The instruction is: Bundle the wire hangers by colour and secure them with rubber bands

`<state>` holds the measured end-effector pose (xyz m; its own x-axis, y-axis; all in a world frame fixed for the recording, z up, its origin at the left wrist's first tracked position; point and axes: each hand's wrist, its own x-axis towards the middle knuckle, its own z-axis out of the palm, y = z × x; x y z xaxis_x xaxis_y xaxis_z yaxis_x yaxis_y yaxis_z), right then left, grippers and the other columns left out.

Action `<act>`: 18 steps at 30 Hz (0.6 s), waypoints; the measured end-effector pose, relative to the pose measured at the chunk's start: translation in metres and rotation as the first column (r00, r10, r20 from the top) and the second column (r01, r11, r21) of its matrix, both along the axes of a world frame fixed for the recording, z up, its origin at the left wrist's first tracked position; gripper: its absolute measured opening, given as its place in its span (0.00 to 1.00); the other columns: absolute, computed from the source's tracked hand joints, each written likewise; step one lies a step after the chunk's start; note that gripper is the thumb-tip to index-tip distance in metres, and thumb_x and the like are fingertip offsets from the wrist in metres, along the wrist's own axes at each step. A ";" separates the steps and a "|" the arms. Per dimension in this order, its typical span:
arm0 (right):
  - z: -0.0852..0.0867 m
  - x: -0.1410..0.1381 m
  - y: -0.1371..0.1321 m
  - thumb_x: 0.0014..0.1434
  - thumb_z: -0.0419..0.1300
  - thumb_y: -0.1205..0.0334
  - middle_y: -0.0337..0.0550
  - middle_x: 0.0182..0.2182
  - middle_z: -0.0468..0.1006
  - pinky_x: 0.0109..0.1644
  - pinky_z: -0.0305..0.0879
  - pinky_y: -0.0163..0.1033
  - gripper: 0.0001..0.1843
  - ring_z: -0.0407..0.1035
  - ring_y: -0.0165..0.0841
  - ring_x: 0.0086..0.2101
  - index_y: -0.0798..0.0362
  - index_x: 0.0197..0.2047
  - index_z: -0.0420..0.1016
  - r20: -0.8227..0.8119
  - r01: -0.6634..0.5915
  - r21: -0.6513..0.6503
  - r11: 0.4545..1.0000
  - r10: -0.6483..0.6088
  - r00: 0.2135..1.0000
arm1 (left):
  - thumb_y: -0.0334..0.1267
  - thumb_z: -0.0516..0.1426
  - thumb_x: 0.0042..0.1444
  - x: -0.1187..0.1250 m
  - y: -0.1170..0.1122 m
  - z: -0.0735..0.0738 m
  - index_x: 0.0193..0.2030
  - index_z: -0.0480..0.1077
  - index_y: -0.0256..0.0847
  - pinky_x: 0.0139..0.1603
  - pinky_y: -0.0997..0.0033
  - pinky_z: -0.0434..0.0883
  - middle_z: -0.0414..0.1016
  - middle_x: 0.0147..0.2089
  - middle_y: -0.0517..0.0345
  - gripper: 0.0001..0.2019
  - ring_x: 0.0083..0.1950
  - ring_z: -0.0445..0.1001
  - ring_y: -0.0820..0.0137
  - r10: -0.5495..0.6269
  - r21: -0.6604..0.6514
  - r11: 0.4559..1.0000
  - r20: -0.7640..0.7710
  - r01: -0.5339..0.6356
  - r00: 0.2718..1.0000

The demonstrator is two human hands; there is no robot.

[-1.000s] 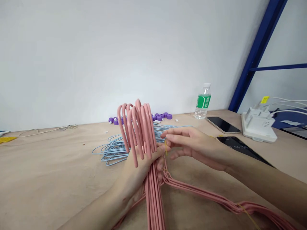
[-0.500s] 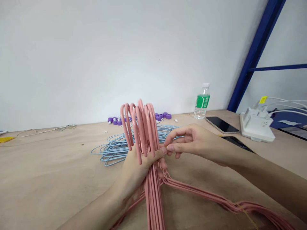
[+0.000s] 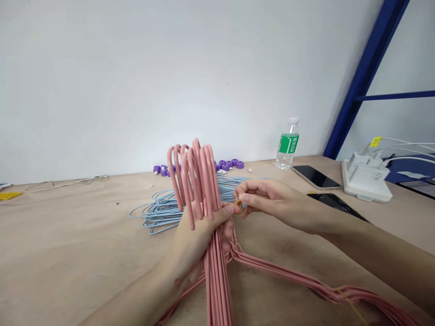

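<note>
A bundle of pink clothes hangers (image 3: 217, 280) stands in front of me with its curved hooks up. My left hand (image 3: 195, 231) is wrapped round the necks just below the hooks, its thumb pointing right. My right hand (image 3: 268, 199) pinches a thin yellow rubber band (image 3: 244, 211) between thumb and fingers, beside the left thumb tip. Part of the band shows as a small loop; the rest is hidden by the fingers. Another yellow band (image 3: 350, 303) lies across the hanger arms at lower right.
Behind the hooks lies a pile of blue hangers (image 3: 159, 213). Purple caps (image 3: 225, 166) are scattered near the wall. A water bottle (image 3: 287, 144), two phones (image 3: 316, 176) and a white power strip (image 3: 367, 176) stand or lie at right. A pale cord (image 3: 68, 182) lies at left.
My right hand has drawn slightly back from the left thumb, and the yellow rubber band now shows between them. The hooks have shifted a little left with my left hand.
</note>
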<state>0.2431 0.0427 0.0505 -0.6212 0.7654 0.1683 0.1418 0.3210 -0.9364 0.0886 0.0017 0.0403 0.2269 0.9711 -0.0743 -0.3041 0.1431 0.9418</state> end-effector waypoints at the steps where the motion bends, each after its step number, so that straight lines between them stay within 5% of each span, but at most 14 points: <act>1: -0.002 -0.002 0.000 0.52 0.56 0.48 0.36 0.26 0.65 0.37 0.58 0.37 0.17 0.60 0.27 0.30 0.55 0.28 0.63 -0.070 0.006 -0.040 0.999 -0.009 0.998 | 0.35 0.62 0.45 -0.001 0.000 -0.001 0.16 0.62 0.35 0.11 0.87 0.59 0.62 0.12 0.66 0.14 0.11 0.58 0.83 0.000 0.002 1.000 0.013 0.000 1.000; 5: -0.006 -0.007 -0.004 0.50 0.61 0.56 0.35 0.25 0.67 0.38 0.61 0.32 0.13 0.63 0.23 0.29 0.56 0.27 0.63 -0.397 -0.120 -0.291 0.949 -0.006 0.918 | 0.32 0.58 0.49 -0.001 -0.001 -0.002 0.20 0.63 0.36 0.09 0.89 0.55 0.57 0.11 0.69 0.10 0.10 0.55 0.84 0.018 -0.031 0.999 0.082 -0.016 0.996; 9: -0.006 -0.004 -0.001 0.48 0.64 0.63 0.27 0.17 0.64 0.31 0.60 0.25 0.10 0.61 0.18 0.21 0.55 0.30 0.65 -0.633 -0.317 -0.382 0.868 0.004 0.774 | 0.28 0.56 0.45 0.000 0.001 0.003 0.19 0.62 0.34 0.08 0.90 0.52 0.54 0.11 0.70 0.08 0.10 0.49 0.86 0.052 -0.057 0.997 0.147 -0.044 0.988; 14: -0.007 0.005 0.010 0.54 0.57 0.64 0.35 0.19 0.74 0.17 0.47 0.25 0.05 0.54 0.17 0.14 0.56 0.29 0.68 -0.186 -0.445 -0.389 0.806 0.404 0.895 | 0.25 0.56 0.43 -0.007 0.006 0.016 0.17 0.57 0.35 0.07 0.91 0.50 0.57 0.15 0.69 0.11 0.12 0.46 0.88 0.136 0.016 0.989 0.244 -0.144 0.960; 18: -0.005 -0.001 0.002 0.52 0.58 0.62 0.34 0.20 0.75 0.15 0.46 0.28 0.07 0.50 0.17 0.13 0.57 0.31 0.76 0.157 -0.345 -0.291 0.893 0.400 0.903 | 0.25 0.54 0.46 -0.007 0.004 0.019 0.17 0.58 0.35 0.07 0.91 0.50 0.56 0.15 0.69 0.10 0.12 0.47 0.87 0.150 0.037 0.986 0.201 -0.160 0.968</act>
<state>0.2420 0.0442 0.0453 -0.8678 0.4699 -0.1614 0.2578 0.1483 -0.9547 0.0812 0.0057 0.0592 0.0785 0.9969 0.0086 -0.4991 0.0319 0.8660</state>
